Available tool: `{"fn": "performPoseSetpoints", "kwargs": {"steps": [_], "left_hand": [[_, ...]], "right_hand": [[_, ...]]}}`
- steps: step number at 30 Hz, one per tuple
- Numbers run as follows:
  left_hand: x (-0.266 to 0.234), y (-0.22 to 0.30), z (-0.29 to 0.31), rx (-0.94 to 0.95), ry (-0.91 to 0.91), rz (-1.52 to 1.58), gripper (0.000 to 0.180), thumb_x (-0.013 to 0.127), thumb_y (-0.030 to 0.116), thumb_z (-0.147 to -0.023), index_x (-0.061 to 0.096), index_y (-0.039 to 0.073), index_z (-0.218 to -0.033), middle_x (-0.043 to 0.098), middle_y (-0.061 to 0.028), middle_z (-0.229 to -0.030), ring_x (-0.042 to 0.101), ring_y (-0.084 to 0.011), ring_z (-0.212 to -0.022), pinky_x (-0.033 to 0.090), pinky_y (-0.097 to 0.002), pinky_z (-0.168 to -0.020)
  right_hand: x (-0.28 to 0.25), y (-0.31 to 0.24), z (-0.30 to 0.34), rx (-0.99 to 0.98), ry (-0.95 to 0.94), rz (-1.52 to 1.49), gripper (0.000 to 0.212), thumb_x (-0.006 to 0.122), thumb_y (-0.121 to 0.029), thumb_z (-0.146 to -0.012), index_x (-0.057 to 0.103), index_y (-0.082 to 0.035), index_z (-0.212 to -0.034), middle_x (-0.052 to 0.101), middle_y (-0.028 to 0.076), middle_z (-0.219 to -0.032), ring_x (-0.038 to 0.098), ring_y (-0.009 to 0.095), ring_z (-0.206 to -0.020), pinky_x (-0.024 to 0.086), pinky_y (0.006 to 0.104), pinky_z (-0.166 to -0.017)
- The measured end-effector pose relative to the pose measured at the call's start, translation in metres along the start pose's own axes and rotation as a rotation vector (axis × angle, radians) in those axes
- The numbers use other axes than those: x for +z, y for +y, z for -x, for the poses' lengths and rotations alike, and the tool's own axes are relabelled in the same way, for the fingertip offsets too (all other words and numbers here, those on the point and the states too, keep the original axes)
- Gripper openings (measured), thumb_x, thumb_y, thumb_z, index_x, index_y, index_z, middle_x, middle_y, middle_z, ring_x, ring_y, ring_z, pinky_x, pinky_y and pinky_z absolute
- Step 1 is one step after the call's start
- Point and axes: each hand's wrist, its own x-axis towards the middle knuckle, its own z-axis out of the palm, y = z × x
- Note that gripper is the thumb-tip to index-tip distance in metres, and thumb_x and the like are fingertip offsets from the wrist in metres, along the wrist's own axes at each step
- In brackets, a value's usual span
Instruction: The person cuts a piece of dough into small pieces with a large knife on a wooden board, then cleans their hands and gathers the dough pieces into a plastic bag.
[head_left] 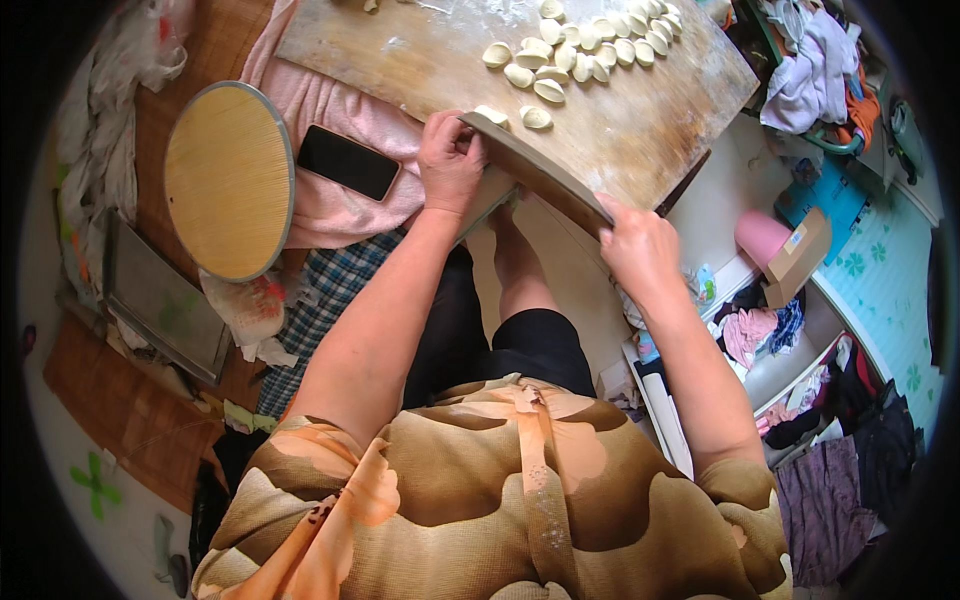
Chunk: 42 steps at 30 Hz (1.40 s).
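Observation:
Both of my hands grip a long, flat, brown-grey strip (540,172), seen nearly edge-on and slanting down to the right; I cannot tell what kind of thing it is. My left hand (450,165) pinches its upper left end with bent fingers. Around its lower right end my right hand (640,245) is closed, thumb along the top. Behind it lies a floured wooden board (430,60). Many pale, half-moon dumplings (590,45) sit on this board, one dumpling (536,118) near the strip and another partly hidden behind it.
Left of the board, a black phone (348,162) lies on a pink towel (330,222), beside a round yellow tray (230,180) with a grey rim. Farther left lies a grey rectangular tray (165,300). Clothes (750,335) fill an open drawer at right, near a pink container (760,238).

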Motion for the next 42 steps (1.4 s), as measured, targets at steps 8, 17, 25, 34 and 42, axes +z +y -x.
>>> {"fn": "performPoseSetpoints", "kwargs": {"steps": [8, 17, 25, 34, 42], "left_hand": [[-0.006, -0.002, 0.001, 0.043, -0.003, -0.021, 0.017, 0.066, -0.004, -0.078, 0.064, 0.001, -0.094, 0.059, -0.0071, -0.093, 0.061, -0.0121, -0.07, 0.052, -0.024, -0.06], [0.0, 0.012, 0.009, 0.103, -0.016, -0.046, 0.017, 0.069, -0.006, -0.075, 0.06, 0.003, -0.087, 0.057, -0.0077, -0.092, 0.06, -0.0155, -0.071, 0.052, -0.0252, -0.06], [0.0, 0.015, 0.012, 0.233, -0.018, -0.156, 0.021, 0.066, -0.008, -0.072, 0.061, 0.002, -0.09, 0.056, -0.0094, -0.09, 0.059, -0.0234, -0.07, 0.051, -0.0311, -0.061], [0.004, 0.015, 0.021, 0.129, -0.087, -0.123, 0.02, 0.065, -0.009, -0.071, 0.061, 0.001, -0.088, 0.056, -0.0102, -0.09, 0.058, -0.0249, -0.07, 0.05, -0.0319, -0.062], [0.009, 0.014, 0.017, 0.102, -0.067, -0.133, 0.017, 0.067, -0.005, -0.071, 0.059, 0.002, -0.084, 0.056, -0.0114, -0.083, 0.058, -0.0279, -0.072, 0.049, -0.0351, -0.062]], "right_hand": [[0.008, -0.01, -0.026, 0.017, 0.049, -0.129, 0.026, 0.067, -0.017, -0.08, 0.071, -0.013, -0.105, 0.067, 0.02, -0.079, 0.066, 0.039, -0.076, 0.054, 0.0473, -0.069], [0.003, -0.009, 0.01, -0.002, 0.118, -0.196, 0.03, 0.067, -0.017, -0.079, 0.071, -0.014, -0.108, 0.068, 0.019, -0.082, 0.066, 0.038, -0.074, 0.054, 0.0456, -0.067], [0.005, -0.008, 0.025, 0.009, 0.093, -0.193, 0.03, 0.067, -0.017, -0.079, 0.07, -0.013, -0.108, 0.068, 0.019, -0.082, 0.067, 0.038, -0.074, 0.054, 0.0457, -0.067], [0.002, -0.007, 0.032, 0.059, 0.039, -0.163, 0.032, 0.068, -0.014, -0.078, 0.07, -0.012, -0.109, 0.068, 0.02, -0.078, 0.066, 0.038, -0.072, 0.054, 0.0457, -0.067], [0.003, -0.001, 0.028, 0.112, -0.006, -0.115, 0.033, 0.066, -0.016, -0.079, 0.07, -0.015, -0.112, 0.068, 0.02, -0.082, 0.066, 0.039, -0.075, 0.053, 0.0465, -0.071]]}}
